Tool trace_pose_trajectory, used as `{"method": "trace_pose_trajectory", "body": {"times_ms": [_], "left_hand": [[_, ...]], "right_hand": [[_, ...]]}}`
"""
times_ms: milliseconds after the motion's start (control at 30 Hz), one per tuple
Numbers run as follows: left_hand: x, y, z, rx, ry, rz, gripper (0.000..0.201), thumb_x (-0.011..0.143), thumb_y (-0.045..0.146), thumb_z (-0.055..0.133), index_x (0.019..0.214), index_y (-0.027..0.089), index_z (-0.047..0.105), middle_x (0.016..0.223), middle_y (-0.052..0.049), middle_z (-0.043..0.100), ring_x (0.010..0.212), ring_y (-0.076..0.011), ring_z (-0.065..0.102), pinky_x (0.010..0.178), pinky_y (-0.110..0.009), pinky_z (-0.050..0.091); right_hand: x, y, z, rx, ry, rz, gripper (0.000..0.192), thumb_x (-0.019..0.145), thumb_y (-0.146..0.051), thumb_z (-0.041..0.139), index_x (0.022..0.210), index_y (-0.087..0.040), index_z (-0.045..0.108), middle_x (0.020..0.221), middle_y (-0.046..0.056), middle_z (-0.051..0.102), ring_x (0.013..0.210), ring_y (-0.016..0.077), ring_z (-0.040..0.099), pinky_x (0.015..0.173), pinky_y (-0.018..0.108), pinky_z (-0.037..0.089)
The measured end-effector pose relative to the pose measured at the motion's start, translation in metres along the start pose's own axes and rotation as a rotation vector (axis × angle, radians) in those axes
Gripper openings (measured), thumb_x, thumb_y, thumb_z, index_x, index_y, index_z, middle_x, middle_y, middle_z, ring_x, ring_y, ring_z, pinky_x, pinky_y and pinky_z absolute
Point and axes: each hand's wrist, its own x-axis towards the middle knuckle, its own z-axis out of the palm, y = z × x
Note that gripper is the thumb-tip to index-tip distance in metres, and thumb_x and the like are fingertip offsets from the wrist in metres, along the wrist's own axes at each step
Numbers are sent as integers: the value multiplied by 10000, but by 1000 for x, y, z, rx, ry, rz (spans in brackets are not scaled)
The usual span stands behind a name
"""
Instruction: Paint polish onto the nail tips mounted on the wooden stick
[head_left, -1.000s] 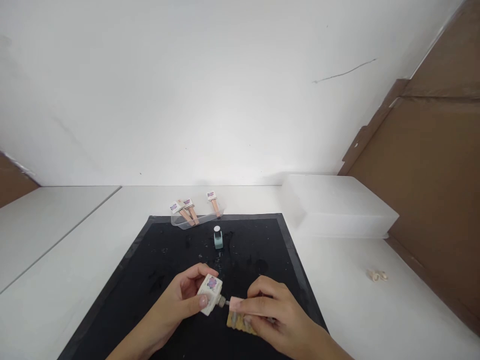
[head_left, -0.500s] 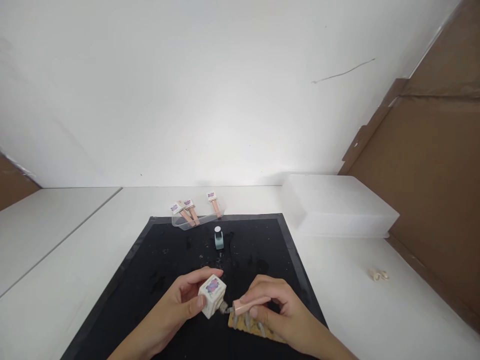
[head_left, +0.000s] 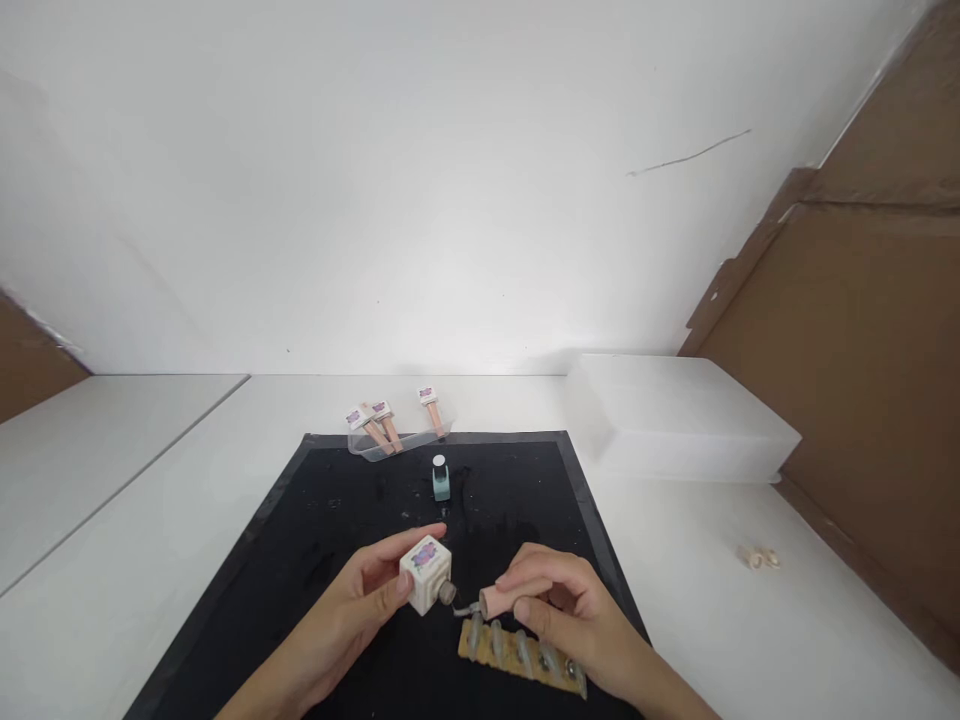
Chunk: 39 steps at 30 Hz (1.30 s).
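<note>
partly curled, hands (head_left: 367,602) (head_left: 566,605) pinch white bottle (head_left: 425,577) left, pink cap (head_left: 501,600) right, its brush (head_left: 468,609) tip indistinct.

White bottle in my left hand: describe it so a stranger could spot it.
Find the black mat, then the left hand over its near half. The white nail polish bottle is held there; unlike the pink-capped bottles in the clear tray, its neck is uncapped.

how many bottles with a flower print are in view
4: one bottle in the left hand, two at the left of the tray and one at its right. Another may be hidden behind the pair.
</note>
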Motion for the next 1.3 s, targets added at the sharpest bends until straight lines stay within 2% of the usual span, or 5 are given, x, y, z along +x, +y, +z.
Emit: {"method": "trace_pose_trajectory", "body": {"times_ms": [367,633,900,1033,1300], "left_hand": [[18,-5,0,553,173,102,400,772,402,576,1116,199,552,1018,-74,658,959,-227,591,889,-364,425],[18,-19,-10,921,206,168,364,786,296,515,1145,266,561,1190,-65,597,1102,-247,525,945,-407,406],[15,-23,-9,1092,199,359,514,789,151,444,1276,305,390,1286,-83,466,1221,-257,396,989,-462,355],[4,-15,6,1115,98,459,504,748,40,389,1186,288,352,1184,-75,444,1122,-204,437,964,-397,374],[-10,-24,17,1097,-166,232,560,736,38,383,1221,309,312,987,-38,502,838,-160,537,758,-292,480]], "right_hand": [[4,0,-8,34,56,-15,120,816,-296,645,908,-276,719,780,4,512,550,85,457,470,206,381],[5,3,-12,47,72,-38,94,824,-312,631,862,-266,704,776,0,510,542,78,445,436,188,364],[8,-7,-27,-56,170,201,201,807,-416,627,883,-231,642,643,-45,467,516,80,409,471,202,363],[9,-16,-33,-32,43,315,212,729,-319,724,853,-203,598,651,-55,508,544,80,433,505,203,339],[11,-20,-46,-97,-118,506,180,687,-212,721,752,-164,560,681,20,692,585,123,535,516,216,300]]}}
